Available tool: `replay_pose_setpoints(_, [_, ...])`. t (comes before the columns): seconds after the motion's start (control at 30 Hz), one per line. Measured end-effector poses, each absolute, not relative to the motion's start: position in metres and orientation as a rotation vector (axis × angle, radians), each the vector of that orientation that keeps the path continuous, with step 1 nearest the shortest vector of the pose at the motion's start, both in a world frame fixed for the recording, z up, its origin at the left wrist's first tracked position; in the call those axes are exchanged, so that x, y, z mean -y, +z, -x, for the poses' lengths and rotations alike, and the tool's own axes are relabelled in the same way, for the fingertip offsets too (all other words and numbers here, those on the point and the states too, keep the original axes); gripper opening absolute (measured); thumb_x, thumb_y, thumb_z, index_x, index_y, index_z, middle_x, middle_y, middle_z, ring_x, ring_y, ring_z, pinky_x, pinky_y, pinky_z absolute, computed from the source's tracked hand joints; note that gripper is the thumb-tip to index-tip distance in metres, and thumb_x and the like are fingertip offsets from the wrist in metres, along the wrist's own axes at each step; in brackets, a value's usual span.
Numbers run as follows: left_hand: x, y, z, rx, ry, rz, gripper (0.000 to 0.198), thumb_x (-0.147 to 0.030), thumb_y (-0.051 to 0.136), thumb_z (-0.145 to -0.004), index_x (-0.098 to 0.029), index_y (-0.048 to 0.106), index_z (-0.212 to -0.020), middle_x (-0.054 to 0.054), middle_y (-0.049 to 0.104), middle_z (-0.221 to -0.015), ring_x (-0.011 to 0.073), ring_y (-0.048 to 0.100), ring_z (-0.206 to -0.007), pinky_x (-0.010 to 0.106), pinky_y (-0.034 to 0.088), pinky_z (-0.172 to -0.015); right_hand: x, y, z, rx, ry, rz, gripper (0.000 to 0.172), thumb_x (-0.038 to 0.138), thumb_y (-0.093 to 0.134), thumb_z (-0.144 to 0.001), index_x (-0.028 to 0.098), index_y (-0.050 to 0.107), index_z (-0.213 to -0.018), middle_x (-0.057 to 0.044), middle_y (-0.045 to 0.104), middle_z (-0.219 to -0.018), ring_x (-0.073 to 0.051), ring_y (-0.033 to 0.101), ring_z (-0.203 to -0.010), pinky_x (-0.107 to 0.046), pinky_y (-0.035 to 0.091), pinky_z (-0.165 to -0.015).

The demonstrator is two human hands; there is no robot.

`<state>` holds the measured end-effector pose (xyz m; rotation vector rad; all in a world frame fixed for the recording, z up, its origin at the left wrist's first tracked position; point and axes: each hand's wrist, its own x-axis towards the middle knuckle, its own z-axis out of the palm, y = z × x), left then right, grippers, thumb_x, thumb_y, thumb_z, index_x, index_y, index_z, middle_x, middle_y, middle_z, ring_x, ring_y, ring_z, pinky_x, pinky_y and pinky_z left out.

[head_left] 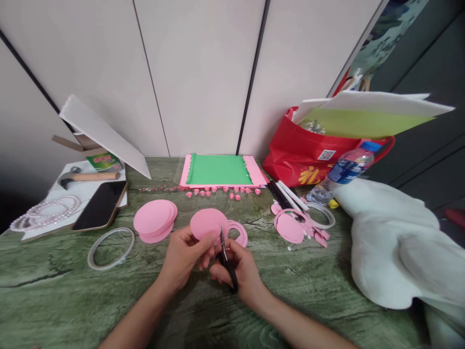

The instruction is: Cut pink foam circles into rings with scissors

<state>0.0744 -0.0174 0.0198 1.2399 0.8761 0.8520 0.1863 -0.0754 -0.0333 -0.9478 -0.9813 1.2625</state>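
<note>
Pink disc (206, 222), right of the disc stack (152, 217), is pinched by the left hand (183, 257). The right hand (242, 269) grips scissors (224, 256).

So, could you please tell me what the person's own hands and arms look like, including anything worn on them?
The left hand and right hand are bare, without gloves. No sleeve shows on the left forearm or right forearm. I see no watch or bracelet, and can make out no ring, though parts of both hands are hidden.
</note>
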Motion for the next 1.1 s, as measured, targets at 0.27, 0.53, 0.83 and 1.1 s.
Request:
replay_pose_setpoints(0.27, [0.018,0.020,-0.074,-0.932,0.809,-1.293,0.024,-0.030,0.067,-0.068,-0.012,0.058,-0.055,-0.004,0.051,-0.041,0.0024,0.036,-0.030,0.013,0.024,-0.029,0.075,-0.026,-0.188,0.950,1.204,0.899,0.039,0.032,0.079,-0.057,0.020,0.052,-0.083,0.003,0.054,-0.069,-0.012,0.047,-0.060,-0.024,0.036,-0.057])
replay_pose_setpoints(0.53, [0.019,0.024,-0.076,-0.936,0.814,-1.330,0.026,-0.030,0.066,-0.068,-0.013,0.054,-0.052,-0.005,0.049,-0.040,0.0022,0.035,-0.030,0.013,0.022,-0.030,0.074,-0.024,-0.189,0.967,1.164,0.920,0.042,0.039,0.078,-0.057,0.020,0.051,-0.083,0.003,0.051,-0.068,-0.013,0.044,-0.060,-0.024,0.034,-0.056])
replay_pose_setpoints(0.83, [0.019,0.025,-0.075,-0.947,0.820,-1.321,0.023,-0.029,0.066,-0.067,-0.012,0.056,-0.055,-0.006,0.048,-0.041,0.0023,0.034,-0.030,0.014,0.023,-0.030,0.075,-0.024,-0.188,0.961,1.176,0.908,0.040,0.041,0.078,-0.057,0.019,0.051,-0.078,0.004,0.050,-0.064,-0.010,0.040,-0.054,-0.022,0.031,-0.051])
replay_pose_setpoints(1.1, [0.019,0.023,-0.073,-0.922,0.819,-1.329,0.018,-0.029,0.065,-0.069,-0.012,0.062,-0.061,-0.005,0.049,-0.043,0.0022,0.035,-0.032,0.013,0.024,-0.031,0.075,-0.023,-0.188,0.947,1.190,0.923,0.042,0.043,0.078,-0.055,0.019,0.053,-0.079,0.007,0.046,-0.058,-0.008,0.035,-0.049,-0.021,0.027,-0.047])
